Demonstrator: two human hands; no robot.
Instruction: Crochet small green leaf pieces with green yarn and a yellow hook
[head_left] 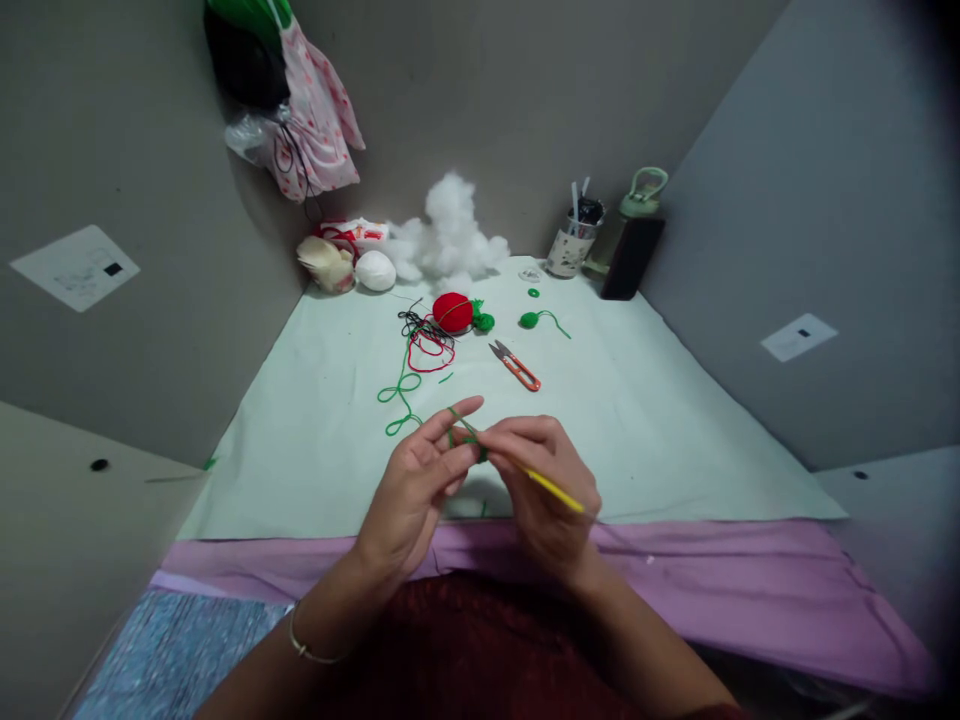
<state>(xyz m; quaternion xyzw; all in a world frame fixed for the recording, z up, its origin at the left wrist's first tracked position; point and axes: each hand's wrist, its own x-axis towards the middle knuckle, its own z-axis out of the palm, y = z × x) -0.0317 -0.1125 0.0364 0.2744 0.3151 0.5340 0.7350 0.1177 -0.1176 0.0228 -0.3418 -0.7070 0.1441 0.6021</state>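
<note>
My left hand (pixel 420 480) pinches a small green crochet piece (pixel 482 455) between thumb and fingers. Green yarn (pixel 405 393) loops over its raised index finger and trails away across the table in loose curls. In my right hand (pixel 547 480) is a crochet hook with a yellow handle (pixel 556 490); its tip meets the green piece, partly hidden by my fingers. Beyond the hands lie orange-handled thread snips (pixel 516 367), blades apart. A red yarn ball (pixel 453 313) sits farther back, beside green crocheted parts (pixel 482 317) and tangled black and red yarn (pixel 431 340).
White stuffing (pixel 454 235) is heaped by the back wall, with a white ball (pixel 375 271) at its left. A decorated cup (pixel 571 245), a green-lidded bottle (pixel 641 200) and a dark phone-like slab (pixel 632 258) stand back right. A small green oval (pixel 529 320) has a yarn tail.
</note>
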